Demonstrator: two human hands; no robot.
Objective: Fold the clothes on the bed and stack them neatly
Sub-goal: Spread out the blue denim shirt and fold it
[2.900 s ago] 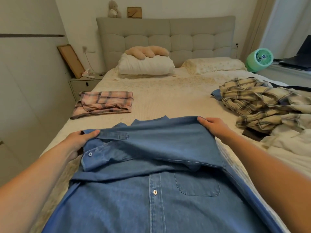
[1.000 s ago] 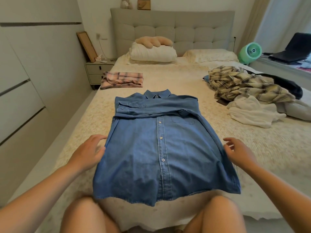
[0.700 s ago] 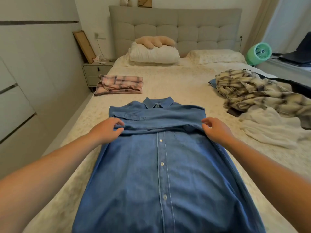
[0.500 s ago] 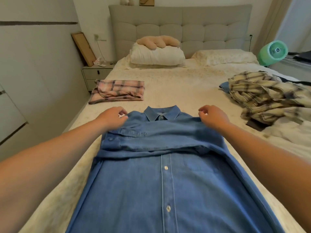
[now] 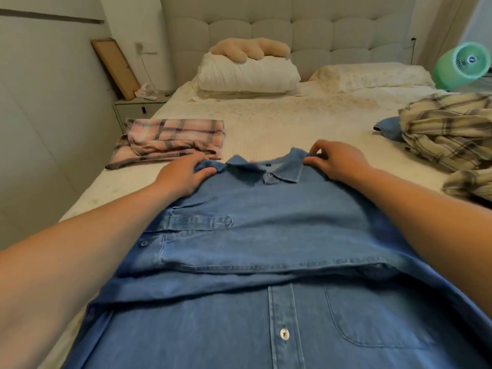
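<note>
A blue denim shirt (image 5: 253,262) lies buttoned and face up on the bed (image 5: 292,121), collar away from me, with its sleeves folded across the chest. My left hand (image 5: 183,174) grips the left shoulder seam beside the collar. My right hand (image 5: 335,161) pinches the right shoulder edge by the collar. A folded pink plaid garment (image 5: 170,139) lies at the bed's left side. A crumpled pile with a beige plaid shirt (image 5: 450,131) sits at the right.
Two pillows (image 5: 247,73) and a plush toy (image 5: 250,49) lie against the padded headboard. A nightstand (image 5: 135,107) with a leaning frame stands left of the bed. A green fan (image 5: 463,65) is at the far right.
Both hands went from the shirt's hem up along its sides to the shoulders and now hold the fabric beside the collar. My head leaned closer over the shirt.
</note>
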